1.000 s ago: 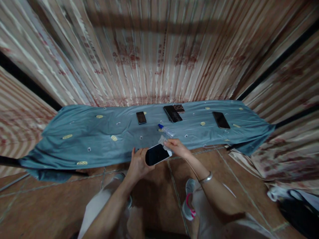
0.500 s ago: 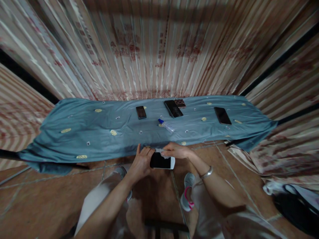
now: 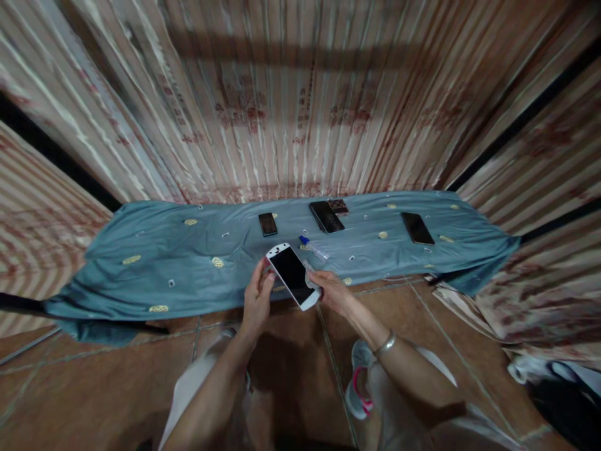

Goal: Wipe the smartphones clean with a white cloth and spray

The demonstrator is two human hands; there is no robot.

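Observation:
A white smartphone (image 3: 290,270) with a black screen is tilted in front of me, over the front edge of the blue cloth. My left hand (image 3: 258,293) grips its left long edge, thumb towards the screen. At the opposite edge, my right hand (image 3: 331,289) is closed on a thin pale wipe (image 3: 308,268), which lies against the phone's side. Whether the right fingers also grip the phone is hard to make out. Just beyond the phone lies a clear bottle with a blue cap (image 3: 304,240).
The blue patterned cloth (image 3: 188,266) covers a low table. On it lie a small dark phone (image 3: 268,224), a black device (image 3: 326,217), a brown patterned item (image 3: 338,206) and a dark tablet-like device (image 3: 417,228). Curtains (image 3: 291,125) hang around. A black bag (image 3: 563,401) sits at right.
The phone has been raised and turned from lying sideways to a slant, its top now away to the left. My left hand has shifted to its left edge; my right hand stays at its right.

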